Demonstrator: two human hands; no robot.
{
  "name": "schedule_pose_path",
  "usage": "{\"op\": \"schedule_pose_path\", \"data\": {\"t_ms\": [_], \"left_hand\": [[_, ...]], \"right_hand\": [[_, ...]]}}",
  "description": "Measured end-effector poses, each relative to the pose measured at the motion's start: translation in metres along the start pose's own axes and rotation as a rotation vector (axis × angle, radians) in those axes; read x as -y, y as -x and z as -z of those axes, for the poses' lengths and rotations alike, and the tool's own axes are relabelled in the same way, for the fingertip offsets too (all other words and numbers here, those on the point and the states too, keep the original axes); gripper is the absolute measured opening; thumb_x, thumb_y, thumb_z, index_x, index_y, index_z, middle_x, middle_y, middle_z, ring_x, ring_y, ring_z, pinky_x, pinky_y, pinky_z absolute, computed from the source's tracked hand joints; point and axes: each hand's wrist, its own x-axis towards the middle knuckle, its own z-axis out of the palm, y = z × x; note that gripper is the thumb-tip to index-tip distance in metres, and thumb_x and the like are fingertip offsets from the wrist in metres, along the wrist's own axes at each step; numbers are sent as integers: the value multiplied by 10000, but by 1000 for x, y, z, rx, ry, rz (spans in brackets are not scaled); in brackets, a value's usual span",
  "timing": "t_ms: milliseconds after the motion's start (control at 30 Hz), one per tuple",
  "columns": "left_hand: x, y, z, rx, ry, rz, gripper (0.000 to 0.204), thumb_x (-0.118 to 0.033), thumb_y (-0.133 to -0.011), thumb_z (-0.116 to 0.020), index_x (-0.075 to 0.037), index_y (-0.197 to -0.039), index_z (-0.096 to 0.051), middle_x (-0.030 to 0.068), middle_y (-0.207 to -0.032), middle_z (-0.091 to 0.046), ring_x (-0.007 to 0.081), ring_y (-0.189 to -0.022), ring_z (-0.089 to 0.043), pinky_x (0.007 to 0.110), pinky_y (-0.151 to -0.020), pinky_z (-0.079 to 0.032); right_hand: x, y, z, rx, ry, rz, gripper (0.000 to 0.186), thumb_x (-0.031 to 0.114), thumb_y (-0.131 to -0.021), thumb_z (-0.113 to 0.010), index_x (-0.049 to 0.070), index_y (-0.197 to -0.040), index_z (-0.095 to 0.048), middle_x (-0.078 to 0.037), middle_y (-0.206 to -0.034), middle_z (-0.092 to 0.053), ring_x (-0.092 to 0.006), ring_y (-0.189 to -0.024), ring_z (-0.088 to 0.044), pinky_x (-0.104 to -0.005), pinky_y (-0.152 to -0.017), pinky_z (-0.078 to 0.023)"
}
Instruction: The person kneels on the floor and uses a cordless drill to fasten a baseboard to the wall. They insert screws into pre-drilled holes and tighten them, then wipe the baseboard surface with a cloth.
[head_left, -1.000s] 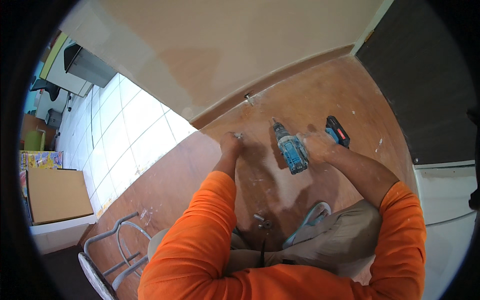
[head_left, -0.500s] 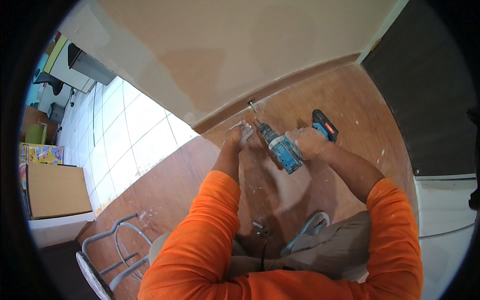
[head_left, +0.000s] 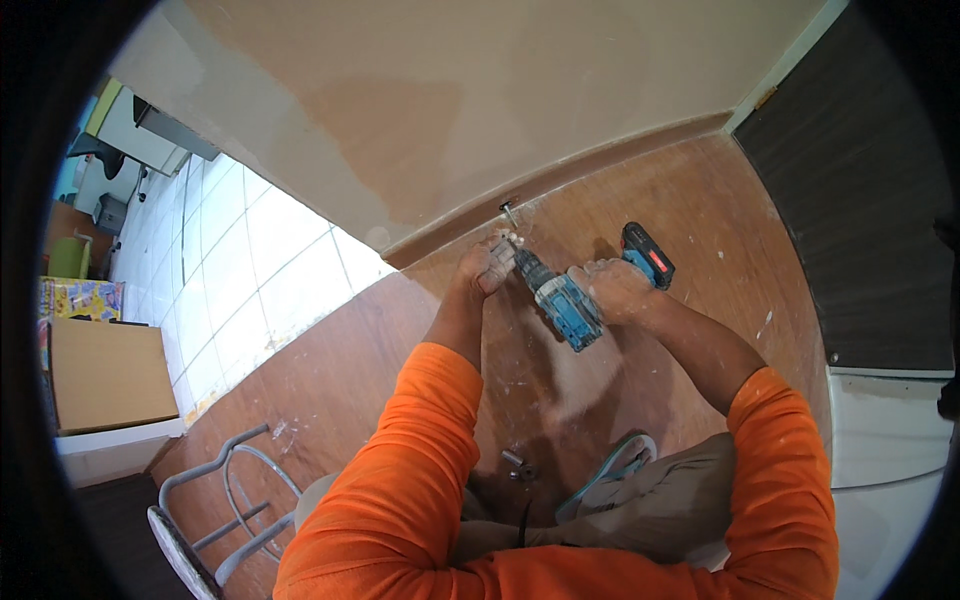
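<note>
Our drill [head_left: 568,312], clasped in our right hand [head_left: 615,290], has moved nearer the metal rod [head_left: 509,212], tip beside our left hand [head_left: 487,264], whose grip we can't tell; metal pieces [head_left: 519,464] and a stool [head_left: 178,550] sit nearby

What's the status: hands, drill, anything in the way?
Right hand grips blue drill. Left hand at its front end, grip unclear. Drill points toward metal rod at baseboard. Possibly in the way: left hand, close to the tip.

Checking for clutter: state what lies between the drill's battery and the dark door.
Head view: just brown floor with pale specks between the battery and the door.
</note>
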Motion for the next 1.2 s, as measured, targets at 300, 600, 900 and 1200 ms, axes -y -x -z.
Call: {"op": "schedule_pose_path", "data": {"t_ms": [300, 600, 900, 1200], "left_hand": [[2, -18, 17, 45, 9, -22, 250, -226, -1086, -482, -25, -1203, -572, 109, -1124, -643, 250, -1056, -631, 391, -895, -538], [-7, -14, 10, 43, -19, -22, 265, -208, -1108, -418, -8, -1153, -585, 82, -985, -628, 200, -877, -632, 320, -795, -566], [-10, -21, 11, 21, -98, -4, 262, -193, -1096, -440, -7, -1183, -603, 83, -979, -659, 171, -858, -659, 299, -763, -587], [-14, -50, 5, -130, -160, -10, 209, -201, -1046, -586, -9, -1127, -612, 61, -979, -639, 205, -895, -623, 395, -823, -534]], "right_hand": [[-6, -19, 0, 55, -31, -9, 415, 190, -874, -623, 3, -1237, -547, -214, -1112, -676, -354, -1071, -673, -452, -928, -517], [-12, -31, -15, 26, -65, -30, 419, 221, -852, -661, 47, -1214, -543, -197, -1091, -673, -362, -1038, -676, -468, -903, -526], [-13, -38, -29, -72, -79, 0, 406, 161, -877, -607, 5, -1248, -558, -211, -1118, -677, -359, -1065, -677, -460, -913, -527], [-12, -51, -32, -58, -67, -85, 382, 144, -890, -583, -7, -1240, -561, -199, -1101, -691, -341, -1043, -690, -458, -898, -533]]}}
